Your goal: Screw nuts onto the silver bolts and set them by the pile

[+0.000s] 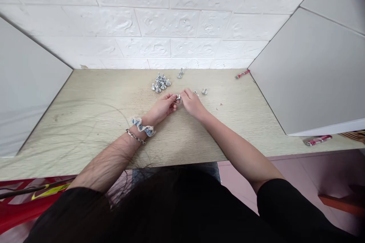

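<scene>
**A:** What is the setting?

**B:** A pale wood-grain surface [94, 117] stands against a white embossed brick wall [159, 22]. There is a grey side panel [313, 75] on the right and another on the left.

**A:** What lies on it?

**B:** There is a tight cluster of silver metal bolts [160, 82], too packed to count. Two more bolts [180, 72] sit near the wall, and two loose silver pieces [204, 91] lie just beside the right hand [192, 103]. There are also two red pens [242, 74], one by the wall and one at the near right edge.

**A:** And the hands?

**B:** The left hand [162, 108] and the right hand meet at the fingertips. Each grip is pinched closed on one small silver fastener [178, 97], held over the surface in front of the cluster. The fastener is too small to tell its long axis or which way it points.
</scene>
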Available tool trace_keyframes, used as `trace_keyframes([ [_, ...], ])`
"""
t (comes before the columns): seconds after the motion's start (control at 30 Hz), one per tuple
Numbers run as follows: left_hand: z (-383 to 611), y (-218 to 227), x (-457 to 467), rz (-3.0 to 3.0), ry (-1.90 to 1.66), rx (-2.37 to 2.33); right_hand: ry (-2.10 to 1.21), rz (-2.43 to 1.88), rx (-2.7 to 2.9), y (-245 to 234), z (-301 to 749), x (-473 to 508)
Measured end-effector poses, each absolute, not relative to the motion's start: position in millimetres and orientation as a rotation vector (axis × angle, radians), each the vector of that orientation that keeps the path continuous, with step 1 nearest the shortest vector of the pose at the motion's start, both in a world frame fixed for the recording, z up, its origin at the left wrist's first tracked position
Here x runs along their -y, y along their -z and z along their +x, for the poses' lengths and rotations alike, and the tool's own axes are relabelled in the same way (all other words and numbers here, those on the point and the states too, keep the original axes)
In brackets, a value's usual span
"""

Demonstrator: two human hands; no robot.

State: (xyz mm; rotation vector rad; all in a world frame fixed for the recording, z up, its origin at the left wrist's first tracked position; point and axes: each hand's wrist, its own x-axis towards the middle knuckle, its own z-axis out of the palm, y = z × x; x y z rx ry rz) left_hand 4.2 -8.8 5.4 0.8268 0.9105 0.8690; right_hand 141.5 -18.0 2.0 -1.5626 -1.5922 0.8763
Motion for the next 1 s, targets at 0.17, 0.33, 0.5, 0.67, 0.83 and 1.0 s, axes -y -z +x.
trace_keyframes([
  [0.17,3.1,-5.4,9.3,0.886,-0.865,-0.837,-0.824,-1.533,1.777,-2.0,142.7,21.2],
  [0.33,1.9,-4.9,9.4,0.927,-0.849,-0.858,-0.842,-1.578,1.713,-1.4,144.3,20.5],
  [0.5,1.3,-5.0,9.8,0.919,-0.849,-0.869,-0.856,-1.586,1.69,-1.0,144.4,18.2],
  [0.67,1.1,-4.6,8.5,0.876,-0.864,-0.86,-0.863,-1.544,1.724,1.3,145.4,16.5],
  [0.83,0.2,-5.4,7.6,0.814,-0.864,-0.844,-0.876,-1.446,1.754,1.9,146.3,15.8],
  [1.0,-1.1,-6.5,6.5,0.779,-0.894,-0.852,-0.878,-1.331,1.702,3.6,146.1,15.4],
])
